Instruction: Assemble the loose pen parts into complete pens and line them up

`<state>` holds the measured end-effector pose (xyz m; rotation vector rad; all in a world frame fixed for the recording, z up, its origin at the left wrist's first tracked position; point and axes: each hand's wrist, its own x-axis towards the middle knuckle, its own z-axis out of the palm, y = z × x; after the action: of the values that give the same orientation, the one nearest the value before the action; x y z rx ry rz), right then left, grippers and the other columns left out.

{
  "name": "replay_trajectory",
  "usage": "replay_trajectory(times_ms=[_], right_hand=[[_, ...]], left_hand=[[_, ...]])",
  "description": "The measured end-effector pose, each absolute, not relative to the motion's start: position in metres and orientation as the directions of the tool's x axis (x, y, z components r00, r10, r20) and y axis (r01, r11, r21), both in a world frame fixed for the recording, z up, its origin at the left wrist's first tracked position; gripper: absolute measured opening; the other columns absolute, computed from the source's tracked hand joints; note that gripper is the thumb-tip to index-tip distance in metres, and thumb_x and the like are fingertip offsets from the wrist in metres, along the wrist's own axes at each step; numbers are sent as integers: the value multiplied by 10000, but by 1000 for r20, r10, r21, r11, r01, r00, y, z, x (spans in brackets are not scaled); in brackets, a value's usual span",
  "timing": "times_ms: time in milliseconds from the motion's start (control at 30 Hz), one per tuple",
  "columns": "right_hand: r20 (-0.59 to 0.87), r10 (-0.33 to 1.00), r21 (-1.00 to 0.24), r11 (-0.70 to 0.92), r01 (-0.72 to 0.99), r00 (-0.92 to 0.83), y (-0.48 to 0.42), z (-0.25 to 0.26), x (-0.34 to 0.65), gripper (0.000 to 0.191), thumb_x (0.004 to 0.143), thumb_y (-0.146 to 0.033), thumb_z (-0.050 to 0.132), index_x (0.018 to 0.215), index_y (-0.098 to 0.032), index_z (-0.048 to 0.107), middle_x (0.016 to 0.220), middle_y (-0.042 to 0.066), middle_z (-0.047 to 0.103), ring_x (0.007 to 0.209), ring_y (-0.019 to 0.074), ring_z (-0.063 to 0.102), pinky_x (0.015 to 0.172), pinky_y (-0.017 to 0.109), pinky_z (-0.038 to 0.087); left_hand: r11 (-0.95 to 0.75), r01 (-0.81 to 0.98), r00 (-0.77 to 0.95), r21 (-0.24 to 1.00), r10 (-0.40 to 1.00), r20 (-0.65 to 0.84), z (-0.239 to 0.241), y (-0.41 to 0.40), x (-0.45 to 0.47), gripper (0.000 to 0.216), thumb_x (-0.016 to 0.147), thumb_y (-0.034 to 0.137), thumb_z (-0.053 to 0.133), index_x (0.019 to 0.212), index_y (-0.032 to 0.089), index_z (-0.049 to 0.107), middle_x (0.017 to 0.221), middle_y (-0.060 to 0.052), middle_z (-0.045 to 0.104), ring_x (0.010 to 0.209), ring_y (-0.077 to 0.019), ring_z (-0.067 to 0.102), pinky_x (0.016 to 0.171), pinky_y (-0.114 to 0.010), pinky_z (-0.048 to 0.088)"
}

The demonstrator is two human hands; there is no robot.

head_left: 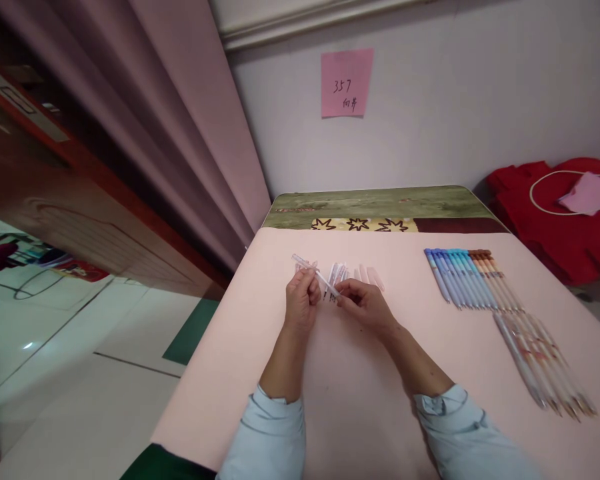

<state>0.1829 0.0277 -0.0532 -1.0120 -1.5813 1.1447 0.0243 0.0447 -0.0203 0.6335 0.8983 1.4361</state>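
Both hands meet over a pink table cover (360, 373). My left hand (301, 299) is closed around a thin clear pen barrel (313, 270) that slants up to the left. My right hand (364, 301) pinches the barrel's lower end between its fingertips. Just behind the hands lies a small heap of pale pen parts (353, 273).
At the right lies a row of blue and brown pens (467, 277), and below it a row of patterned pens (543, 360). A pink note (347, 83) hangs on the wall. A red bag (555, 213) sits right of the table; a curtain hangs left.
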Motion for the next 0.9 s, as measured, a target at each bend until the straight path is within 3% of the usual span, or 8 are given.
replay_trajectory(times_ms=[167, 333, 600, 900], right_hand=[[222, 969, -971, 230, 69, -107, 29, -47, 183, 214, 823, -349, 675, 972, -202, 716, 735, 16, 682, 632, 148, 602, 608, 267, 487], [165, 985, -977, 170, -132, 44, 32, -39, 179, 269, 736, -395, 769, 903, -201, 685, 760, 19, 671, 659, 151, 605, 609, 268, 503], [144, 987, -966, 157, -206, 77, 33, -38, 176, 319, 683, -432, 812, 806, -206, 624, 660, -20, 593, 574, 115, 525, 526, 232, 438], [73, 997, -991, 75, -113, 28, 32, -40, 179, 340, 791, -509, 700, 704, -184, 654, 594, -6, 604, 508, 111, 496, 497, 234, 410]], left_hand=[[4, -484, -113, 875, 991, -67, -17, 42, 29, 363, 733, 342, 773, 717, 184, 447, 507, 89, 387, 397, -26, 269, 396, -176, 171], [-4, -453, -105, 892, 993, -48, -17, 39, 35, 317, 734, 343, 773, 741, 172, 506, 563, 56, 495, 443, -42, 383, 423, -175, 267], [17, -505, -107, 863, 991, -82, -19, 37, 42, 272, 740, 350, 770, 883, 156, 645, 756, -8, 625, 601, -89, 555, 478, -191, 428], [55, -515, -116, 855, 984, -133, -18, 37, 41, 280, 708, 349, 792, 855, 151, 659, 913, -56, 691, 770, -149, 641, 546, -223, 532]])
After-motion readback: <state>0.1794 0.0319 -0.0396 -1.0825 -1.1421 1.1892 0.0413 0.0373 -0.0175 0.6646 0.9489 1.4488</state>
